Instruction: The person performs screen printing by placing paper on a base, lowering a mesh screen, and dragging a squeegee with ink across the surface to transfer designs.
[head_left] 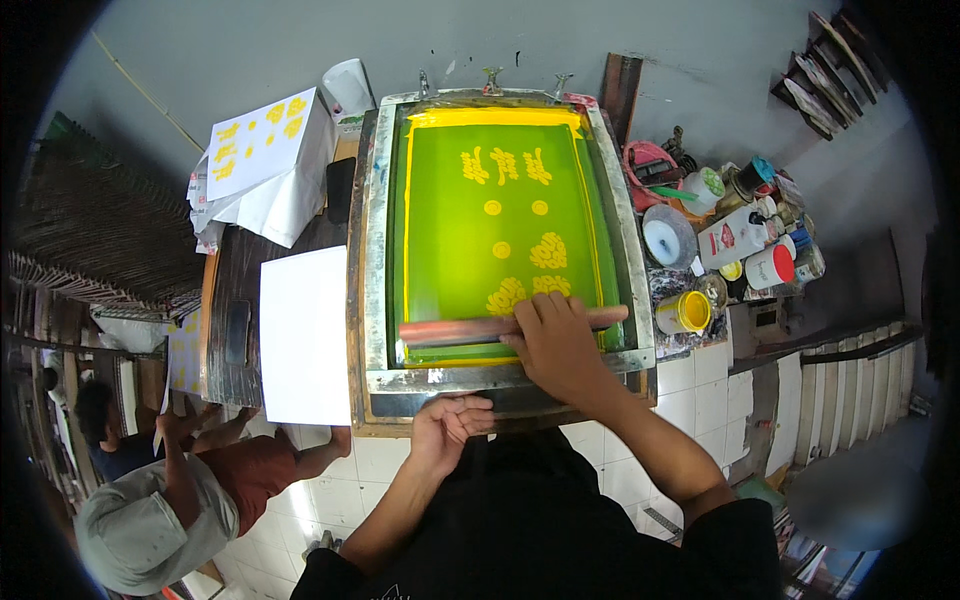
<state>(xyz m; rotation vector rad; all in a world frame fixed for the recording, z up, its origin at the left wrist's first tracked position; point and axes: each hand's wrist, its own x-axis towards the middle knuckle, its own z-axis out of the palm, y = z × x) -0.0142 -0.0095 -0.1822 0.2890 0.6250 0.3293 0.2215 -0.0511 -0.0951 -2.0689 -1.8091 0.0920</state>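
A screen printing frame (pixel 381 250) with green mesh lies in front of me. Yellow ink lines the mesh's far edge and sides, and yellow characters and round shapes show on it. My right hand (pixel 556 345) grips a long squeegee (pixel 450 331) with a reddish wooden handle, which lies crosswise over the near part of the mesh. Just off the frame's near edge is my left hand (pixel 450 430), palm partly up, fingers loosely bent and nothing visible in them. Whether it touches the frame's underside I cannot tell.
A blank white sheet (pixel 305 340) lies left of the frame; behind it rises a stack of printed paper (pixel 262 150). To the right stand a yellow ink tub (pixel 684 313), bottles and jars. Clamps (pixel 492 82) line the frame's far edge. Two people are at the lower left.
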